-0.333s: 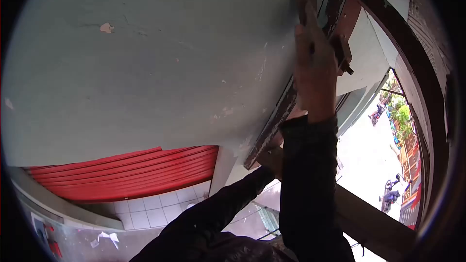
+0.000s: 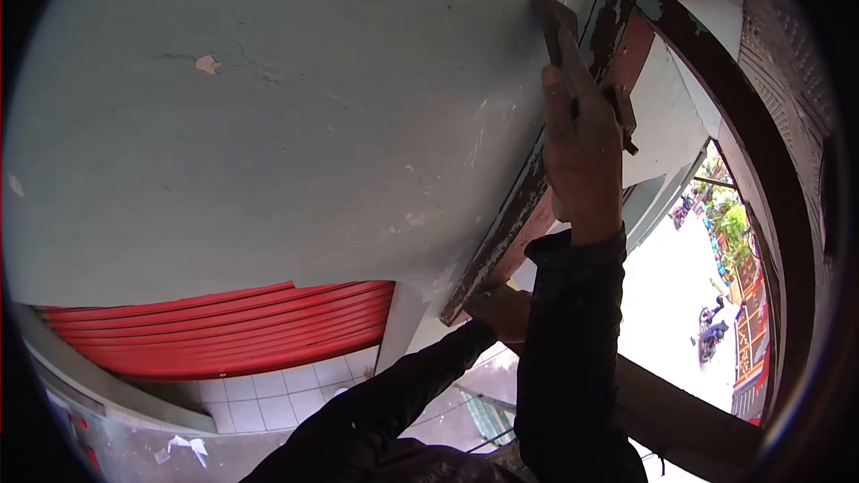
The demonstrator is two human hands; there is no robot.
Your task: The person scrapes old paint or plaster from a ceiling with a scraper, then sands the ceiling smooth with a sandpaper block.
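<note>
My right hand (image 2: 586, 156) is raised and closed around a scraper (image 2: 557, 22) with a dark, flat blade. The blade lies against the grey-green painted wall (image 2: 295, 143), just left of the brown wooden frame (image 2: 510, 228); the grip is mostly covered by my fingers. Lower down, my left hand (image 2: 503, 309) is closed on the lower end of that frame, partly hidden behind my right sleeve. Paint on the frame is chipped, and pale scratches mark the wall beside it.
A red roller shutter (image 2: 224, 326) and white floor tiles (image 2: 268, 394) show far below. A thick beam (image 2: 684, 402) crosses at lower right. Through the opening, a parked motorcycle (image 2: 711, 331) stands on the bright street. White scraps (image 2: 190, 447) lie on the ground.
My view has shifted a little, so the wall and frame sit slightly lower. The scraper appears a bit lower, still against the wall. My left hand stays on the frame.
</note>
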